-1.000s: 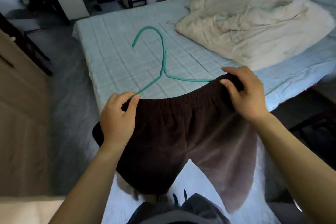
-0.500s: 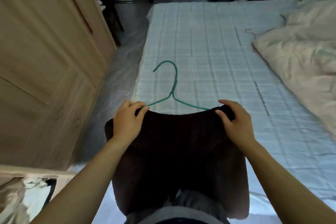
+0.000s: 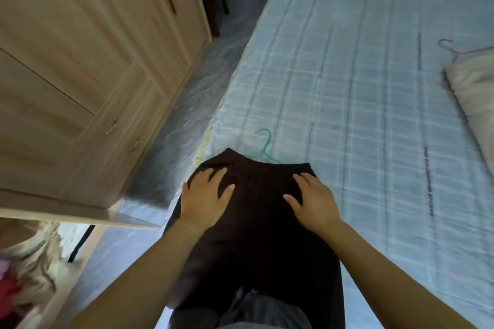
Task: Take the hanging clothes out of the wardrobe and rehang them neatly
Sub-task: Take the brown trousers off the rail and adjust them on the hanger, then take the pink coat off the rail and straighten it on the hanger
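both hands are down flat now. the left hand [image 3: 205, 195] and the right hand [image 3: 312, 200] are spread wide with fingers straight, gripping nothing, palms pressing on the dark brown shorts [image 3: 262, 235]. the shorts lie on the near edge of the bed [image 3: 361, 88] with the waistband at the far end. their long axis runs twelve to six, and the legs spill off the mattress towards the person.

here's the relation that counts. the green hanger [image 3: 264, 145] pokes its hook out past the waistband at twelve o'clock from the shorts, about midway between the two hands and just beyond the fingertips. either hand could reach it, and i'd call neither one clearly nearer. judging by this, the smoothing comes first and the lift by the hook comes next.

what can't be seen? only the hook and a short run of wire show, and the hanger's arms go under the cloth. i cannot tell whether they sit inside the waistband or merely beneath it. the leg hems are lost at six o'clock behind the person's own body and the frame edge.

the wardrobe [image 3: 80, 61] stands at nine to ten o'clock. a pink hanger [image 3: 447, 47] lies at two o'clock, touching cream bedding [image 3: 475, 88] that is cut off at the right edge. the heap of clothes [image 3: 26, 262] at eight o'clock is too blurred to sort out.
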A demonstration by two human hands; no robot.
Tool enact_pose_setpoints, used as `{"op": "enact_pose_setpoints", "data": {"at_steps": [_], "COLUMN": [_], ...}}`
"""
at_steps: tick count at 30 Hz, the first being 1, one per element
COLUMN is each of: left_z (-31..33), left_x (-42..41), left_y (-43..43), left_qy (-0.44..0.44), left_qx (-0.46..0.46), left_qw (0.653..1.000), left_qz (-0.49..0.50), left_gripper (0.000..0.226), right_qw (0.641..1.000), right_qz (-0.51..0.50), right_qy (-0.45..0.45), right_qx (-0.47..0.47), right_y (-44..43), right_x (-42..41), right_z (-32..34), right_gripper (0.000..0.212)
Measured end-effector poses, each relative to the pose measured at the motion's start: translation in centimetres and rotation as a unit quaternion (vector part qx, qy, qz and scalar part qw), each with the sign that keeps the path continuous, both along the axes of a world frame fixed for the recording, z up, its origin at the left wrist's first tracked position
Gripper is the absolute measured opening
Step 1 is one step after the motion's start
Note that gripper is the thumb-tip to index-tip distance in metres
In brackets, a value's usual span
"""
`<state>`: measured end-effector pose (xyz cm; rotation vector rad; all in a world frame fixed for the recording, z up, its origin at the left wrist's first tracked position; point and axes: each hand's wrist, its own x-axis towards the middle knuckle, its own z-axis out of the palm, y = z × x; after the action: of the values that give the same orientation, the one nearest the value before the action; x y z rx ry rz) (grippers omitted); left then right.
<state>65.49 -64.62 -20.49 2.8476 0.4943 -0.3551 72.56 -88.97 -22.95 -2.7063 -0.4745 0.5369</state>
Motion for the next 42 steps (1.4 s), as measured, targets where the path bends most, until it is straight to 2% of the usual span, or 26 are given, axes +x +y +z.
{"op": "enact_pose_setpoints", "data": {"at_steps": [5, 9, 13, 17, 23, 28, 34, 37, 42], "left_z": [0.7, 1.5, 2.6, 4.0, 6.1, 10.0, 17.8, 22.5, 30.6], "left_x": [-5.5, -10.1, -15.0, -21.1, -32.0, -40.8, -49.5, -52.1, -53.7], "left_y": [-0.2, 1.4, 4.4, 8.8, 17.6, 27.2, 38.4, 42.9, 50.2], "left_qy": [0.019, 0.013, 0.012, -0.042, -0.087, -0.143, -0.202, -0.210, -0.277], "left_qx": [-0.013, -0.021, -0.017, -0.019, 0.000, 0.050, 0.178, 0.232, 0.282], "left_qw": [0.999, 0.994, 0.984, 0.968, 0.944, 0.923, 0.888, 0.871, 0.844], "left_qz": [0.044, 0.107, 0.178, 0.248, 0.320, 0.353, 0.373, 0.379, 0.362], "left_gripper": [0.081, 0.082, 0.081, 0.081, 0.078, 0.074, 0.063, 0.069, 0.071], "right_qw": [0.997, 0.992, 0.981, 0.961, 0.921, 0.885, 0.824, 0.794, 0.751], "right_qz": [0.065, 0.126, 0.195, 0.273, 0.381, 0.436, 0.483, 0.491, 0.495], "right_qy": [0.014, 0.010, -0.007, -0.038, -0.066, -0.108, -0.172, -0.205, -0.257], "right_qx": [-0.025, -0.024, -0.007, 0.013, 0.045, 0.124, 0.241, 0.295, 0.353], "right_y": [3.1, 6.6, 11.6, 18.5, 31.1, 42.8, 56.3, 61.7, 70.1], "right_x": [-3.0, -5.7, -8.7, -12.5, -21.3, -29.9, -37.8, -40.1, -41.2], "right_z": [1.0, 2.5, 4.3, 6.0, 9.5, 13.0, 20.7, 25.4, 33.3], "right_gripper": [0.065, 0.070, 0.091, 0.091, 0.093, 0.076, 0.072, 0.072, 0.063]}}
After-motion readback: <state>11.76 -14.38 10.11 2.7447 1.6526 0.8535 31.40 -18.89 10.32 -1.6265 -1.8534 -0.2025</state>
